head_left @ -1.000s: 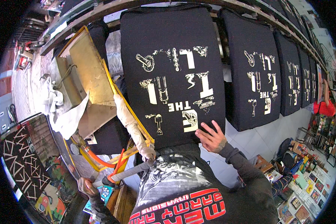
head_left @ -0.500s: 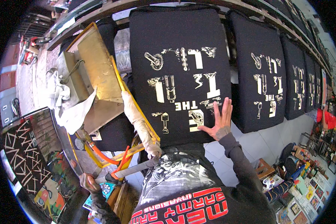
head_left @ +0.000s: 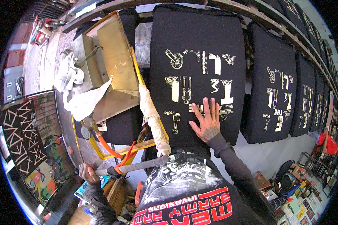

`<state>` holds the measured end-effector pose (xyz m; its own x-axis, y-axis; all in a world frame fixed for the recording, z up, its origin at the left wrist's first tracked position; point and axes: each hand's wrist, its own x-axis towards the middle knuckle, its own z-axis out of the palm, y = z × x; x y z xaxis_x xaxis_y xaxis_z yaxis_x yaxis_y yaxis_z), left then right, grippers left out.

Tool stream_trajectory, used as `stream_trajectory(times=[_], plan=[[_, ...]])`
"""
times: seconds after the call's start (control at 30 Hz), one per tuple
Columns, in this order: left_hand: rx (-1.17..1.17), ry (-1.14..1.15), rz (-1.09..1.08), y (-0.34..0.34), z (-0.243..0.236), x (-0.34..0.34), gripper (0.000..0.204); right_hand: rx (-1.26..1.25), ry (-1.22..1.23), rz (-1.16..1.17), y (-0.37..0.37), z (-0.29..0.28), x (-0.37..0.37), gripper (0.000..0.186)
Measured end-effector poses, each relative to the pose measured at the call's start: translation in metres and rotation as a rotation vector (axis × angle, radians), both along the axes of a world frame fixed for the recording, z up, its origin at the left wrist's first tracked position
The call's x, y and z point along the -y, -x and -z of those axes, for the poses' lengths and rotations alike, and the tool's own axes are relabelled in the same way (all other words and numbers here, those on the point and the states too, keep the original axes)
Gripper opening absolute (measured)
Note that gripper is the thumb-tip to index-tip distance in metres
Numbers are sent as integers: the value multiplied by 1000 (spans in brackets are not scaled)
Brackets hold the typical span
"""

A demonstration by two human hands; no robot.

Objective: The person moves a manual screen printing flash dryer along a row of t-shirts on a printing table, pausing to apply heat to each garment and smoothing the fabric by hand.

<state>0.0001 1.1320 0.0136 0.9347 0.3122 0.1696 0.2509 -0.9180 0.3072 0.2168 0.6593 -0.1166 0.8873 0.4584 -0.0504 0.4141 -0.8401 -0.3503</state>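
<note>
My right hand [head_left: 207,120] is spread flat over a black T-shirt [head_left: 191,33] stretched on a board, covering part of its white print. Whether the palm presses on the cloth or hovers just above it, I cannot tell. At the lower left, my left hand [head_left: 88,172] is closed around the end of a grey wrapped handle [head_left: 139,165]. The handle joins a yellow metal frame [head_left: 137,67] that carries a tilted metal box [head_left: 116,48] beside the shirt. An orange hose [head_left: 109,147] runs to the box, and a white cloth [head_left: 88,103] drapes over its side.
More printed black shirts [head_left: 268,56] lie on boards in a row to the right, along a dark rail [head_left: 229,6]. Beneath the frame lies another black shirt [head_left: 122,129]. Cluttered goods [head_left: 298,187] fill the lower right. A person in red [head_left: 328,145] is at the far right.
My right hand has shifted left across the print, from its right side toward its lower middle. The whole scene has slid rightward in view. My left hand keeps its hold on the handle.
</note>
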Motion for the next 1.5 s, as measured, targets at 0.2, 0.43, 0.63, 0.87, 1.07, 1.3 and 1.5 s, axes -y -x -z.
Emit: stream_trajectory(times=[0.2,0.43,0.63,0.87,1.07,1.3,1.5], plan=[[69,9,18,-6,1,5,39,17,93,-23,5,3,-3,71],[51,20,2,-4,-1,5,38,39,38,-76,10,-6,12,67],[80,19,27,1,3,1,36,19,86,11,2,-8,17,66],[169,39,-32,4,10,-1,34,26,43,100,10,-10,28,66],[207,66,-92,16,20,-6,34,22,71,100,24,-13,33,64],[144,-9,17,13,11,-9,31,39,-86,-42,16,-16,-16,56],[155,7,-21,7,12,-6,32,20,-54,-192,11,-7,-42,55]])
